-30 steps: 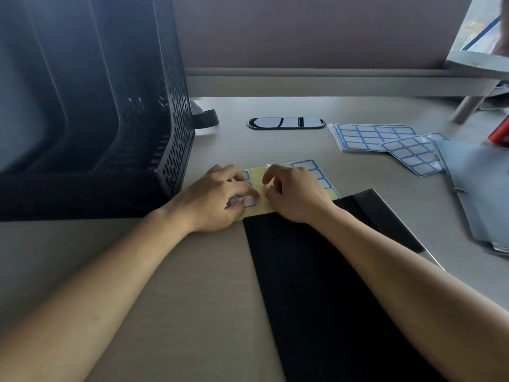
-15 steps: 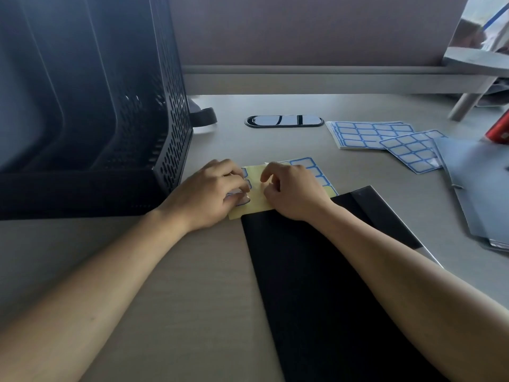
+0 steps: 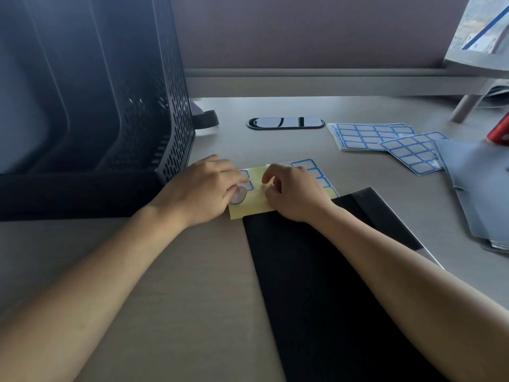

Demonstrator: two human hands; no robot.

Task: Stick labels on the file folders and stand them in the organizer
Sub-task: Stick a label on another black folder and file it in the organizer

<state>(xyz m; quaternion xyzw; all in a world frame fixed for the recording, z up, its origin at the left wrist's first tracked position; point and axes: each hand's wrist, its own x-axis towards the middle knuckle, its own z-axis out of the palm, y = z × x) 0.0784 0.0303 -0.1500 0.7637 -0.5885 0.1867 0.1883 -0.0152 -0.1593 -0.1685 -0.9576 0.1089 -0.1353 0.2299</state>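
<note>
Head view: left hand (image 3: pixel 203 188) seemingly pinches label (image 3: pixel 239 198); right hand (image 3: pixel 296 194), curled, grips sheet (image 3: pixel 254 205).

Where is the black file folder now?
In the head view, the black file folder lies flat on the desk, right of centre, its far edge at the yellow label sheet, right of the organizer.

Part-covered: label sheet (image 3: pixel 256 200); organizer (image 3: pixel 170 119) cut off L; red obj (image 3: pixel 500 132) cropped.
</note>
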